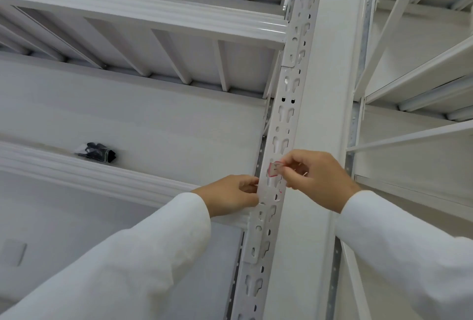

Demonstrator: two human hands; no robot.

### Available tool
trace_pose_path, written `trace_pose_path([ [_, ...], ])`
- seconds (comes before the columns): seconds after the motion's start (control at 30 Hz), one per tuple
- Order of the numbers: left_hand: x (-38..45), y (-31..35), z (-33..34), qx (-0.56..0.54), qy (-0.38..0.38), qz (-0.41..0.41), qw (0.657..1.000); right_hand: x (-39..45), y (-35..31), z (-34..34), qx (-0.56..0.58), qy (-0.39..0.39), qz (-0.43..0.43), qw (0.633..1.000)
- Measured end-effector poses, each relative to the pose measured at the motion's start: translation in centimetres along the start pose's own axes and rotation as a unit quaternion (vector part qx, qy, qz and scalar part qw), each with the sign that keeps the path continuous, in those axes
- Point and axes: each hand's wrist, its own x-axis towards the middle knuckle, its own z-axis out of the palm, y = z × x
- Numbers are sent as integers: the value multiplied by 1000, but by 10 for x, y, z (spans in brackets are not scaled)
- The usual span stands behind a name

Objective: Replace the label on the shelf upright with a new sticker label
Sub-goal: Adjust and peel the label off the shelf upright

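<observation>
Your right hand (313,179) is at about four o'clock from the centre of the view, its thumb and forefinger pressed together on the top right corner of the red-edged label (273,168), pinching it. The label sits on the face of the white perforated shelf upright (289,104), which runs from twelve o'clock down to six o'clock through the middle of the view; the pinched corner looks lifted slightly off the metal, though the blur makes that hard to confirm. Your left hand (230,195) is at about seven o'clock from the label, fingers curled against the left edge of the upright just below it; they touch the metal, but you cannot tell whether they pinch anything. A faint red mark shows on the upright just below the label, at its five o'clock. Both white sleeves (133,263) come in from the lower corners. At nine o'clock, well apart from your hands, a small black bundle (98,152) lies on the shelf behind the white beam (102,176).
</observation>
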Motion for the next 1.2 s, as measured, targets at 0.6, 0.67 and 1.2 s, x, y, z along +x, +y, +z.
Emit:
trace_pose_path([
  [0.6, -31, 9, -11, -10, 286, 101, 953, 33, -48, -3, 110, -204, 101, 968],
  [0.67, -21, 16, -1, 4, 285, 105, 953, 22, -37, -10, 126, -160, 108, 973],
  [1.2, 29, 1, 23, -155, 314, 32, 936, -25, 37, 10, 49, -49, 207, 976],
])
